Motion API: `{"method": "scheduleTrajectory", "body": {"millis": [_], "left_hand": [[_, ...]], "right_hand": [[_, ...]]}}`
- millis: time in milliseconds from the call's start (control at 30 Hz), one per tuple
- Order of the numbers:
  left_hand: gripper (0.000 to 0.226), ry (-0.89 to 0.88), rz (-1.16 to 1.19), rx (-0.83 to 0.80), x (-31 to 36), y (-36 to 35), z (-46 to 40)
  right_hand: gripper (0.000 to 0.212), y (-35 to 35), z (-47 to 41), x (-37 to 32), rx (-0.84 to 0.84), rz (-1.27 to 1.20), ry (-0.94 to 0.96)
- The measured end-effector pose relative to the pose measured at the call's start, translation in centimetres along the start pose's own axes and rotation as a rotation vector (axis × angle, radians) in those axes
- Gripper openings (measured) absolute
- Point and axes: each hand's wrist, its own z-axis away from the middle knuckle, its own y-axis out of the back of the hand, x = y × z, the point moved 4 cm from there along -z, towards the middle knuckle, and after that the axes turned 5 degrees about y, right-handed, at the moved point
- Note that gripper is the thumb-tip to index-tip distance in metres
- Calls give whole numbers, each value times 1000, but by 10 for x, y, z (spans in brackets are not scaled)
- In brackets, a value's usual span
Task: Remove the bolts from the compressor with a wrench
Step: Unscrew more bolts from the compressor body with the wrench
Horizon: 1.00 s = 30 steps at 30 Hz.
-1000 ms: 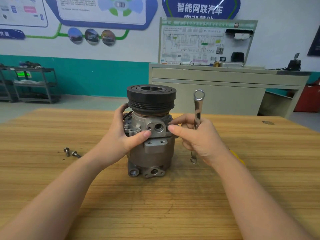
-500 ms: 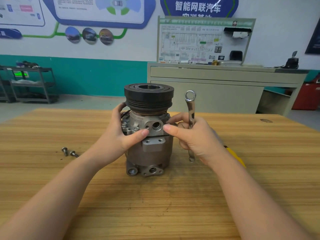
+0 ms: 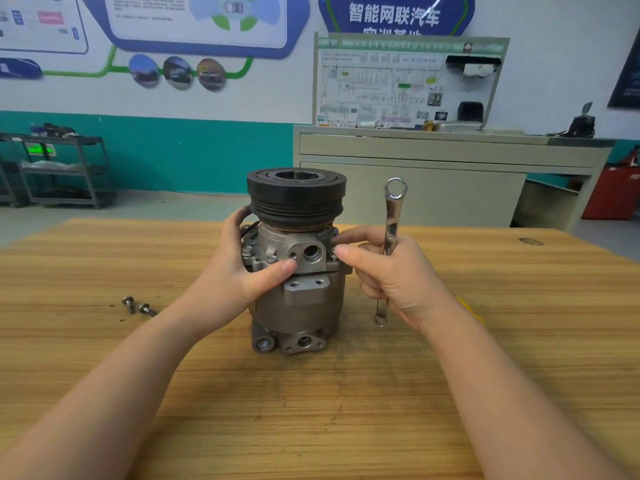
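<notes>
Two bare hands work at a compressor [image 3: 298, 271] standing upright, black pulley on top, in the middle of a wooden tabletop [image 3: 346, 410].
Left hand [image 3: 239, 271] wraps the compressor's left side, thumb across its front. Right hand [image 3: 398, 278] grips an upright wrench [image 3: 392, 220] in its curled fingers, with thumb and forefinger reaching to the compressor's right edge. Two loose bolts [image 3: 138, 305] lie on the tabletop to the left.

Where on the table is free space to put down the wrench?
Bare wood lies on the table right of the right hand holding the wrench, and nearer than the compressor. Left is crowded: two bolts.
</notes>
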Motion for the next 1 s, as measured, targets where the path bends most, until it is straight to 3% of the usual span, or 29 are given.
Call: {"method": "scheduleTrajectory", "body": {"millis": [167, 467, 533, 700, 800, 933, 1000], "left_hand": [[110, 2, -6, 4, -1, 0, 0], [111, -6, 20, -3, -1, 0, 0], [110, -7, 20, -5, -1, 0, 0], [106, -10, 15, -5, 1, -1, 1], [107, -19, 12, -4, 0, -1, 0], [106, -13, 4, -4, -3, -1, -1], [106, -10, 4, -2, -3, 0, -1]], "right_hand": [[16, 2, 0, 1, 5, 9, 9], [11, 4, 0, 2, 11, 18, 20], [1, 2, 0, -1, 18, 16, 34], [16, 1, -1, 2, -9, -4, 24], [6, -1, 0, -1, 13, 48, 21], [16, 0, 0, 1, 43, 16, 6], [8, 0, 0, -1, 40, 10, 16]]}}
